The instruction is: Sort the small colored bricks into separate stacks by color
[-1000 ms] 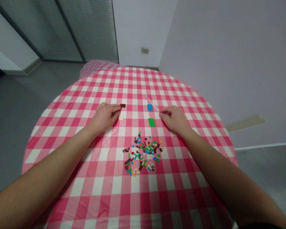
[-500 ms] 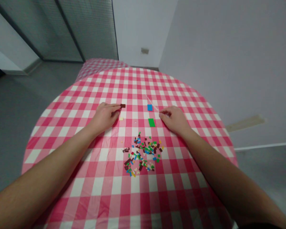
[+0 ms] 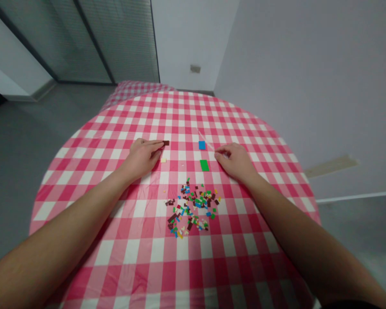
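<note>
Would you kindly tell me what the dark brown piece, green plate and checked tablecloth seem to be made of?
Dark brown piece: probably plastic, given its uniform colour and straight edges; too small to judge its finish. Green plate: likely plastic too, with even, vivid colour and crisp edges; finish unclear. Checked tablecloth: perhaps plastic or coated fabric, with a slight sheen and creases.

on the table (image 3: 193, 274), two plates (image 3: 204, 165) lie between the hands (image 3: 144, 155), bricks (image 3: 198, 205) before them.
</note>
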